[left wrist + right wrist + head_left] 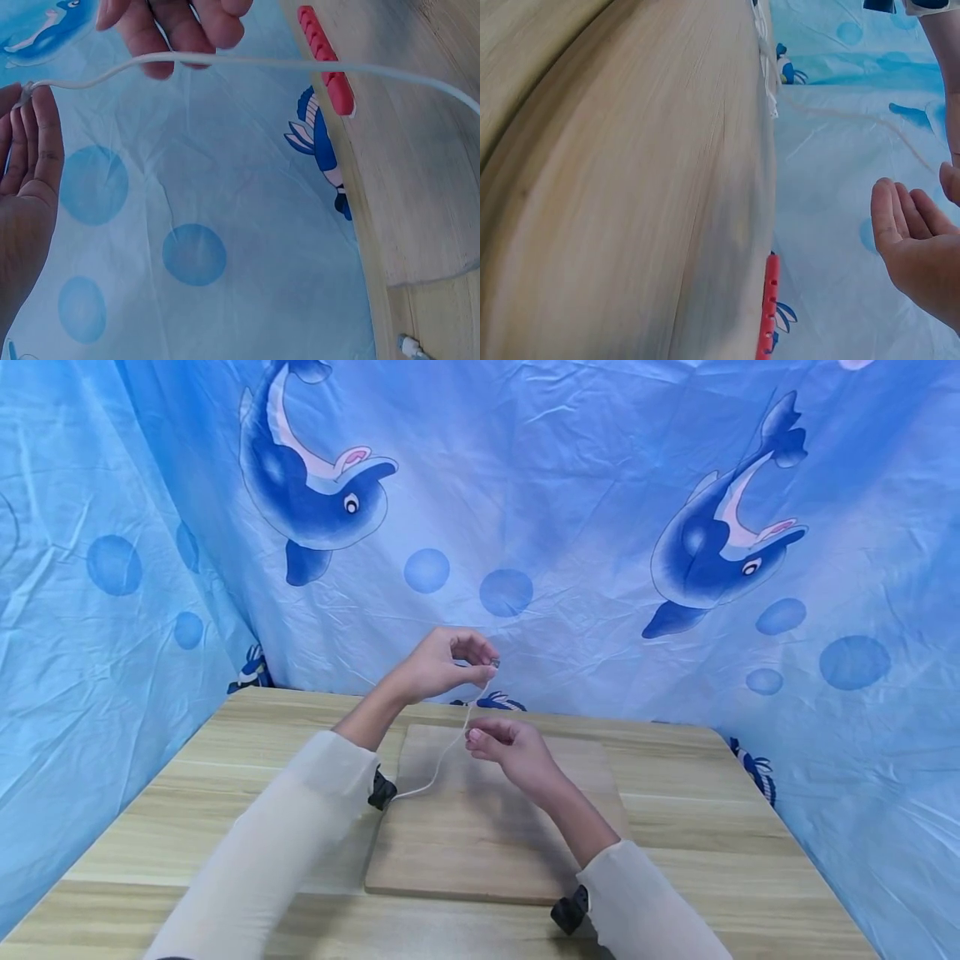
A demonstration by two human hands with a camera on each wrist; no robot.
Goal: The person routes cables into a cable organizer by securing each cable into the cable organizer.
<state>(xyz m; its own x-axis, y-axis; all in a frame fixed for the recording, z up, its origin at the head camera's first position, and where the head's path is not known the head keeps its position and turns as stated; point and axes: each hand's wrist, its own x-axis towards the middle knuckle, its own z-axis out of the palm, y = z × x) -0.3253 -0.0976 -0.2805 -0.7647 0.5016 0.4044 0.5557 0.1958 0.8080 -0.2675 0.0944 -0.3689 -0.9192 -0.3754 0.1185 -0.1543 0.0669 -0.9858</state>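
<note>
In the head view, my left hand is raised above the far part of a wooden board. Its thumb and fingertips pinch the end of a thin white cable, where a small grey tip shows. From there the cable hangs in a curve towards the left wrist. Lower and to the right is my right hand, beside the cable. The left wrist view shows its loosely bent fingers next to the cable without pinching it. A red notched strip lies at the board's far side.
A grey-white plug lies on the light wooden table near its edge in the left wrist view. A blue curtain printed with dolphins and bubbles hangs behind and at both sides of the table.
</note>
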